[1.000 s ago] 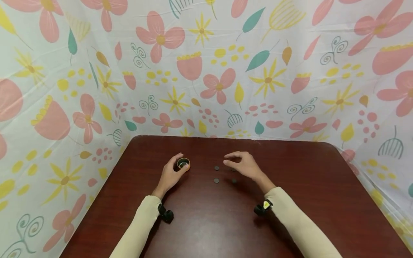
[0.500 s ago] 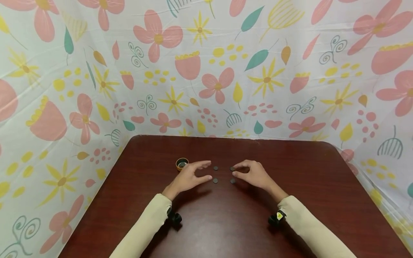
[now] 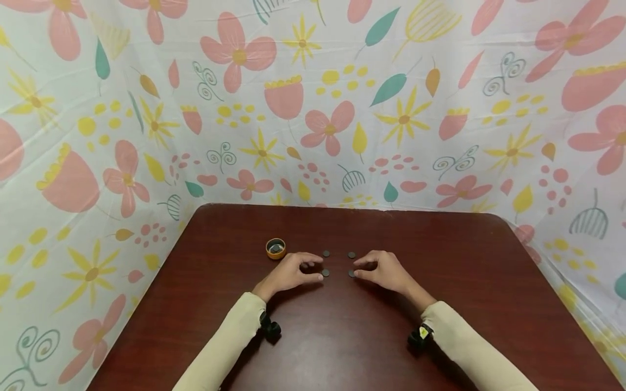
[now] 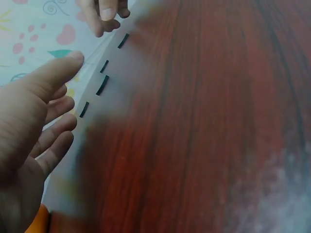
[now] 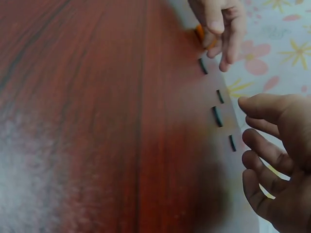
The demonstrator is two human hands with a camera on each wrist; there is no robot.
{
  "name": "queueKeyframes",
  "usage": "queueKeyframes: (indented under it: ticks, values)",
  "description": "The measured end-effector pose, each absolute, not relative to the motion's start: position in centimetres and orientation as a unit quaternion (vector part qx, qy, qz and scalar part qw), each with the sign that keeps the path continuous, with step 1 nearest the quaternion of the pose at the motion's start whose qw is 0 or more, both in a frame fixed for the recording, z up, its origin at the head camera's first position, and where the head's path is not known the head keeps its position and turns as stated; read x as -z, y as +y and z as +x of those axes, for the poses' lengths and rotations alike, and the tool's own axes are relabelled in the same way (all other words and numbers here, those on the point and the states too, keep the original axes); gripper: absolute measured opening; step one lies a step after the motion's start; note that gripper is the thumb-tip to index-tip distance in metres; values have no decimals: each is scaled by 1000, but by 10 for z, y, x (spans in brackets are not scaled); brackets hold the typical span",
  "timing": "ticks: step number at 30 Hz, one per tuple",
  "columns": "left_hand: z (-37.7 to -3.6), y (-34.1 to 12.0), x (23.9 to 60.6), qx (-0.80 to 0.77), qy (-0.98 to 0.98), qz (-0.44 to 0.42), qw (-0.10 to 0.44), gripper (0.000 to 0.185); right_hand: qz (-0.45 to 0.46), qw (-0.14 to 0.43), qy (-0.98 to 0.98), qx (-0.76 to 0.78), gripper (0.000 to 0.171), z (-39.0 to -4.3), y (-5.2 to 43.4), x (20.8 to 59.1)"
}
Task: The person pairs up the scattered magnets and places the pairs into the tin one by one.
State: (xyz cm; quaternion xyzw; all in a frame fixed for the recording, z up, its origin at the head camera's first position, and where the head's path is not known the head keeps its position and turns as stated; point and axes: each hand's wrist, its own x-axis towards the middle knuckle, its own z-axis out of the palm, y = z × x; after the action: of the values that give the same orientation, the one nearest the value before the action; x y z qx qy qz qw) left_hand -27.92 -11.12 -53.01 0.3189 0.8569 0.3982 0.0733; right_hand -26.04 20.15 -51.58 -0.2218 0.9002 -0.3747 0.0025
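Observation:
Several small dark round discs lie flat on the table in two short rows, among them a far left disc [image 3: 326, 253] and a near right disc [image 3: 351, 273]. My left hand [image 3: 289, 272] is at their left side, thumb and fingers parted, with the thumb tip close to the near left disc [image 3: 325, 272]. From the other side my right hand [image 3: 388, 271] faces them, its thumb and forefinger spread and the thumb tip right at the near right disc. Neither hand grips anything. Behind the left hand stands a small round yellow tin [image 3: 276, 256] with something greyish inside.
The dark red-brown wooden table [image 3: 313, 336] has rounded far corners and a glossy top. White cloth [image 3: 313, 179] printed with flowers hangs along its far edge and left side. A black wrist camera [image 3: 270, 328] sits on the left sleeve, another [image 3: 419, 338] on the right.
The left hand has let go of the tin and moved right to the discs. The right hand has drawn back slightly from over the discs to their right side. The discs stay put.

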Motion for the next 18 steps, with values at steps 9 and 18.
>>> queueKeyframes:
  ticks: [9,18]
  values:
    - [-284,-107,537,-379,863,327,63,35,-212,2,910,356,18,-260,196,526]
    - [-287,-102,545,-374,865,330,50,24,-208,9,912,353,13,-260,193,527]
